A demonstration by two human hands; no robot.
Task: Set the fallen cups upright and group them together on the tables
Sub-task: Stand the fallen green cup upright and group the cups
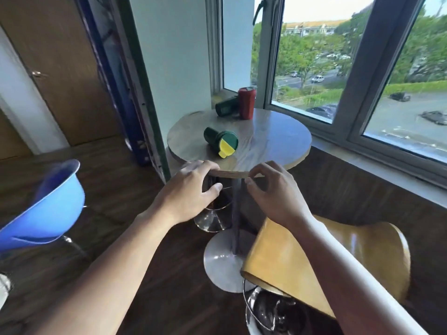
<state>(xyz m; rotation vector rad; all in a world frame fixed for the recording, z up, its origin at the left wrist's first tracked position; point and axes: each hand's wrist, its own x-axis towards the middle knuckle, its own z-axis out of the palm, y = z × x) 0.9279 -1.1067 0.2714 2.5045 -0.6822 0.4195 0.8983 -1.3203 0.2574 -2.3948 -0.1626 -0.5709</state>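
Note:
A round wooden table stands by the window. On its near part a dark green cup with a yellow flip cap lies on its side, lid toward me. At the far edge a second dark green cup lies on its side, touching or just beside a red cup that stands upright. My left hand hovers at the table's near rim, fingers spread and empty. My right hand is beside it at the rim, fingers loosely curled, holding nothing.
A blue bar stool stands at the left and a yellow wooden stool at the lower right, close to the table's chrome base. A window sill and wall run along the right. Dark wood floor lies at the left.

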